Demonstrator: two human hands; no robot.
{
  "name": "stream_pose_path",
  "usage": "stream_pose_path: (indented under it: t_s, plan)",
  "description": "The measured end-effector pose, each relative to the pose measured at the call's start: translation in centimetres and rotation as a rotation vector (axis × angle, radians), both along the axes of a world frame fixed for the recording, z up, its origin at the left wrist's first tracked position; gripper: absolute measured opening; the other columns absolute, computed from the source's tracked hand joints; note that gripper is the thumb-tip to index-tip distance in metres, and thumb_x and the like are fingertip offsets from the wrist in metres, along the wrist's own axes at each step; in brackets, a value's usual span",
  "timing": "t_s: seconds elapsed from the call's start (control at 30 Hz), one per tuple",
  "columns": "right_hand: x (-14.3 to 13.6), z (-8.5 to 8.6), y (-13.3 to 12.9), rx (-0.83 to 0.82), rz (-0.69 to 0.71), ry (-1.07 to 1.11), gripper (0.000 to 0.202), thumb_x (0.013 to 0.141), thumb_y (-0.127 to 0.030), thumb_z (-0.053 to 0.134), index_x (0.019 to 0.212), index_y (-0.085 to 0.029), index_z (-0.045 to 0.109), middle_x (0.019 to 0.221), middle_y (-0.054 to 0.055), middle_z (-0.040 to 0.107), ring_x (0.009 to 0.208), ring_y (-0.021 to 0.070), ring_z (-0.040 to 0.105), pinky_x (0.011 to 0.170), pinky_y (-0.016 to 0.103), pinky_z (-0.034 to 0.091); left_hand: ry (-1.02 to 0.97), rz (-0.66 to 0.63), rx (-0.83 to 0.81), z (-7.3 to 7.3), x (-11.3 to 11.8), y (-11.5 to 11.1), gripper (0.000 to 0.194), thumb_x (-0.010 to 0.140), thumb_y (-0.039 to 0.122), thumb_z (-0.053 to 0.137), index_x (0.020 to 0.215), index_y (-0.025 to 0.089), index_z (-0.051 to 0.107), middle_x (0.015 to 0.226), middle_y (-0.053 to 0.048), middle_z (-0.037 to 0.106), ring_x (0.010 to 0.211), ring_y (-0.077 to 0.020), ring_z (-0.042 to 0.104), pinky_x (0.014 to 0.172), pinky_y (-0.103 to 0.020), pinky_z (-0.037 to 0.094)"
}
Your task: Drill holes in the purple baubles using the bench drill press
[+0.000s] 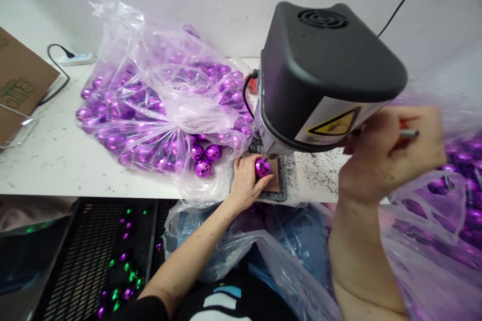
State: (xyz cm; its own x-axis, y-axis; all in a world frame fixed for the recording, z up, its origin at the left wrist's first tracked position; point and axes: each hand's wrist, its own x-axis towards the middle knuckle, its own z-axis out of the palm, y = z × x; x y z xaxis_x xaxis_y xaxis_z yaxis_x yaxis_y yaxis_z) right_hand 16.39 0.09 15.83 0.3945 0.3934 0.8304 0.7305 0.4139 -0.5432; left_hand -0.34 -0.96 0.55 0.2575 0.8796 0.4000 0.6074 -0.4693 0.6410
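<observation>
Near the table's front edge my left hand (247,179) holds a shiny purple faceted ball (262,167) between thumb and fingers, over a small brown pad (276,175) on the machine's base. My right hand (380,153) is raised at the right side of a black machine (331,55), its fingers wrapped round a lever (408,133) with a metal tip. A yellow warning label (333,121) is on the machine's housing. Left of my left hand, several purple balls (203,168) lie at the mouth of a clear plastic bag (181,110) full of similar balls.
Another bag of purple balls (467,180) stands at the right. A cardboard box (22,85) and a power strip (77,59) are at the left. Below the table, a black crate (90,256) holds small green and purple balls. Clear plastic (286,261) covers my lap.
</observation>
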Motion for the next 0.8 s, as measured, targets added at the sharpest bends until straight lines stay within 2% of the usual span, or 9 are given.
stream_pose_path:
  t_s: [0.1, 0.27, 0.37, 0.43, 0.47, 0.53, 0.6, 0.7, 0.8]
  plan:
    - [0.3, 1.8, 1.2, -0.070, 0.040, -0.003, 0.051, 0.093, -0.058, 0.044, 0.075, -0.011, 0.052, 0.056, -0.005, 0.037, 0.050, 0.0000, 0.041, 0.054, 0.019, 0.026, -0.042, -0.011, 0.041, -0.3, -0.7, -2.1, 0.050, 0.092, 0.039, 0.062, 0.132, 0.019, 0.042, 0.123, -0.011, 0.061, 0.119, -0.0256, 0.055, 0.118, -0.052, 0.023]
    - [-0.3, 2.2, 1.4, -0.091, 0.070, 0.036, 0.058, 0.088, -0.068, 0.042, 0.075, -0.012, 0.049, 0.054, -0.006, 0.032, 0.048, -0.0010, 0.038, 0.051, 0.019, 0.021, 0.132, -0.128, 0.073, -1.3, -1.6, -8.4, 0.057, 0.090, 0.030, 0.061, 0.142, 0.022, 0.041, 0.133, -0.013, 0.056, 0.125, -0.0268, 0.052, 0.118, -0.053, 0.023]
    - [-0.5, 2.3, 1.2, -0.091, 0.058, 0.037, 0.060, 0.087, -0.070, 0.042, 0.073, -0.012, 0.046, 0.057, -0.005, 0.036, 0.050, -0.0022, 0.036, 0.052, 0.020, 0.018, 0.138, -0.180, 0.016, -0.4, -2.7, -9.3, 0.077, 0.087, 0.049, 0.066, 0.149, 0.018, 0.033, 0.141, -0.017, 0.050, 0.131, -0.0297, 0.047, 0.116, -0.053, 0.027]
    - [-0.3, 2.4, 1.3, -0.091, 0.049, 0.004, 0.061, 0.088, -0.070, 0.040, 0.072, -0.012, 0.046, 0.057, -0.005, 0.037, 0.050, -0.0023, 0.036, 0.052, 0.021, 0.018, 0.066, -0.130, 0.021, 0.9, -4.1, -7.7, 0.073, 0.088, 0.054, 0.062, 0.146, 0.017, 0.038, 0.137, -0.016, 0.053, 0.127, -0.0279, 0.049, 0.111, -0.048, 0.035]
    - [-0.2, 2.4, 1.3, -0.091, 0.045, -0.017, 0.061, 0.088, -0.070, 0.038, 0.073, -0.012, 0.046, 0.056, -0.005, 0.037, 0.050, -0.0023, 0.037, 0.052, 0.021, 0.018, 0.040, -0.072, 0.045, 1.6, -5.1, -6.4, 0.059, 0.093, 0.048, 0.058, 0.141, 0.018, 0.044, 0.132, -0.014, 0.057, 0.124, -0.0260, 0.052, 0.107, -0.044, 0.040]
    - [0.0, 2.3, 1.5, -0.086, 0.036, -0.045, 0.062, 0.089, -0.070, 0.037, 0.074, -0.011, 0.047, 0.056, -0.005, 0.037, 0.049, -0.0020, 0.038, 0.051, 0.020, 0.020, 0.077, 0.143, 0.112, 2.5, -7.1, -3.2, 0.033, 0.098, 0.034, 0.049, 0.127, 0.020, 0.056, 0.122, -0.012, 0.062, 0.116, -0.0255, 0.054, 0.101, -0.043, 0.042]
    - [0.2, 2.0, 1.7, -0.066, 0.028, -0.057, 0.062, 0.089, -0.070, 0.037, 0.074, -0.011, 0.049, 0.056, -0.005, 0.035, 0.048, -0.0020, 0.038, 0.050, 0.020, 0.021, 0.265, 0.332, 0.088, 2.8, -8.8, 0.0, 0.030, 0.095, 0.027, 0.053, 0.123, 0.019, 0.059, 0.124, -0.014, 0.061, 0.115, -0.0297, 0.053, 0.097, -0.047, 0.041]
    - [0.5, 1.7, 1.9, -0.039, 0.047, -0.063, 0.062, 0.089, -0.069, 0.037, 0.076, -0.011, 0.051, 0.055, -0.006, 0.030, 0.048, -0.0013, 0.038, 0.049, 0.019, 0.022, 0.510, 0.343, 0.011, 2.4, -10.1, 3.1, 0.039, 0.084, 0.022, 0.066, 0.123, 0.019, 0.061, 0.123, -0.015, 0.061, 0.112, -0.0343, 0.054, 0.093, -0.050, 0.041]
    - [0.7, 1.7, 1.9, -0.064, 0.046, -0.064, 0.060, 0.090, -0.068, 0.039, 0.076, -0.011, 0.051, 0.054, -0.006, 0.031, 0.049, -0.0009, 0.038, 0.052, 0.020, 0.025, 0.486, 0.304, -0.023, 2.4, -10.4, 3.7, 0.041, 0.083, 0.023, 0.068, 0.123, 0.019, 0.061, 0.119, -0.015, 0.062, 0.112, -0.0336, 0.056, 0.094, -0.050, 0.042]
